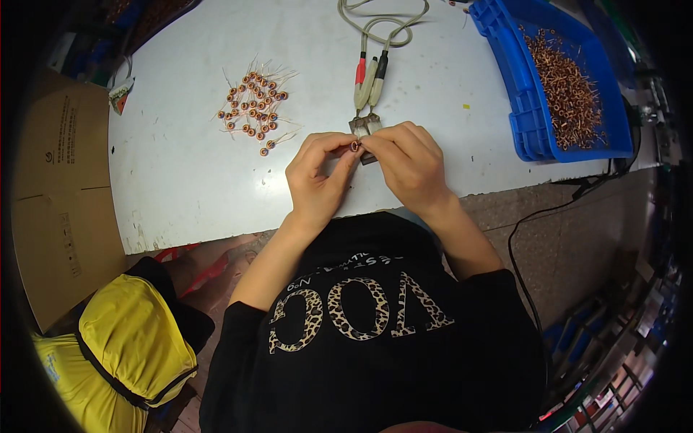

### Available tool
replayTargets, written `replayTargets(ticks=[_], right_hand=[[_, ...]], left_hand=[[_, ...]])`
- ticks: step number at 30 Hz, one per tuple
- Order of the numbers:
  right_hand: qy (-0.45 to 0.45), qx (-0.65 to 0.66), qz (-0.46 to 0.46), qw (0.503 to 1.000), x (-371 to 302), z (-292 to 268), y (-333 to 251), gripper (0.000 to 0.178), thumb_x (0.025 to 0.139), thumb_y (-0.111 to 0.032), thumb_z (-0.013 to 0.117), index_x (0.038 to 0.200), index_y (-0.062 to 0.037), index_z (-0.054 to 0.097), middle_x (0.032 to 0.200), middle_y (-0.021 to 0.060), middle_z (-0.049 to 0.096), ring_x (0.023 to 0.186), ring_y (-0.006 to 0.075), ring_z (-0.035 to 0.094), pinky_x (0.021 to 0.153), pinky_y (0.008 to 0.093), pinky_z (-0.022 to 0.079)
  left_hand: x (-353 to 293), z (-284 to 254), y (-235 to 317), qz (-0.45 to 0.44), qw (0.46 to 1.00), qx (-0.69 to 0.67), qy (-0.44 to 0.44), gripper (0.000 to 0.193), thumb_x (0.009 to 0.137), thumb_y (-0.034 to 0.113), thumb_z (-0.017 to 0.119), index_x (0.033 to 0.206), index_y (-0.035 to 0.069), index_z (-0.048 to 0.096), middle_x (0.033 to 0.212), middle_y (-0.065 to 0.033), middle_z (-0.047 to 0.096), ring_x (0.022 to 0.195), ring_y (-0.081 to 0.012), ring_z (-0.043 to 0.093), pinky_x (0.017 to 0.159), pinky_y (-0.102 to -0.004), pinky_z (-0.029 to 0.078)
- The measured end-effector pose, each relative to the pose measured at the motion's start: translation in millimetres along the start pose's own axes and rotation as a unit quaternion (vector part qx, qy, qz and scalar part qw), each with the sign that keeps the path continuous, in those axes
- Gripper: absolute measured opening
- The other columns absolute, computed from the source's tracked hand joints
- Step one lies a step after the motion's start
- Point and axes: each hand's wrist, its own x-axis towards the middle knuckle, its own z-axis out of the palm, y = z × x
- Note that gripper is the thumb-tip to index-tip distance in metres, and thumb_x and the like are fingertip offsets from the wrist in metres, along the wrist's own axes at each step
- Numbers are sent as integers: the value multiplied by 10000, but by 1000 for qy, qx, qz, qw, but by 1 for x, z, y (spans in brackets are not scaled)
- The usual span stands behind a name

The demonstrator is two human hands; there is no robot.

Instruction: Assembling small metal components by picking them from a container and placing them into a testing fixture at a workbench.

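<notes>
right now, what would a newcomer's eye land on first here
Probably the blue bin heaped with copper-coloured pieces, at the white table's right. Next, the cluster of small wire-tailed coils beyond and left of the left hand, then the bright yellow fabric item at the picture's lower left.

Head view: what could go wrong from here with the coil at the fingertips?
The small copper coil is tiny and held at the fingertips of the left hand, so it might slip.

The red-sleeved clip and black-sleeved clip sit close together just beyond the hands; a nudge could shift them.

The loose coils lie bunched with thin wires overlapping, so lifting one may snag others.
</notes>
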Motion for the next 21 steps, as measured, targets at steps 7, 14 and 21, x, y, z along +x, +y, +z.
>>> replayTargets(ticks=[7,14,21], right_hand=[[7,-1,27,1000,0,0,2,172,758,10,693,902,-85,693,849,-9,617,709,156,527,666,274,437],[-12,88,120,989,-2,-3,10,180,772,66,730,913,-46,736,858,20,687,707,164,571,628,270,463],[-18,132,168,977,-3,-5,9,168,779,80,726,896,-38,749,846,31,702,713,160,588,623,268,479]], left_hand=[[7,7,-4,72,996,60,6,229,824,-49,751,1044,5,717,942,-74,701,801,-170,605,722,-253,510],[12,2,-3,55,992,112,-33,229,818,-48,752,1036,13,722,920,-67,694,791,-166,589,708,-255,508],[10,4,-3,5,996,85,-26,219,822,-47,748,1030,16,723,910,-59,689,788,-164,581,707,-247,508]])
